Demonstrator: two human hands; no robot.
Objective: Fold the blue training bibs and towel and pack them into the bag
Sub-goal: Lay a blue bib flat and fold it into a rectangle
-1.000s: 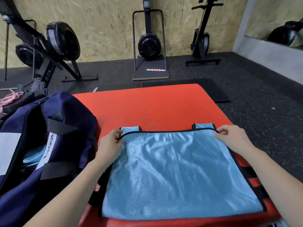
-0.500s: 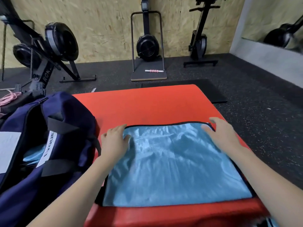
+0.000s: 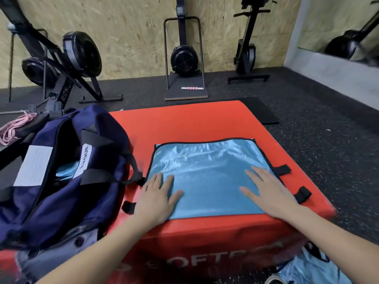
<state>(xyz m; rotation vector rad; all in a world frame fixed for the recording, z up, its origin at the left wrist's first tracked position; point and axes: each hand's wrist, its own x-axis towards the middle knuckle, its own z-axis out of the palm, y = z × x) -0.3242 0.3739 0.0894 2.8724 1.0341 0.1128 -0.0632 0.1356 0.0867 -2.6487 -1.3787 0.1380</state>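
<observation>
Left hand (image 3: pixel 159 196), right hand (image 3: pixel 266 192) flat on one bib (image 3: pixel 207 173); one bag (image 3: pixel 67 173).

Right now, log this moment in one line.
left hand flat on bib | right hand flat on bib | bag open

Gym or training room, seen from where I stand. A red padded plyo box (image 3: pixel 205 124) serves as my landmark. Beyond it, against a chipboard wall (image 3: pixel 127 27), stand an upright air-resistance machine (image 3: pixel 184 58) with a pink-and-white roller (image 3: pixel 192 88) on its base, and a second machine (image 3: pixel 246 56) to that one's right. Left of the box are fan-wheel rowers (image 3: pixel 80 52). The floor (image 3: pixel 320 140) is speckled black rubber. A mirror (image 3: pixel 338 23) hangs right of the box.
</observation>
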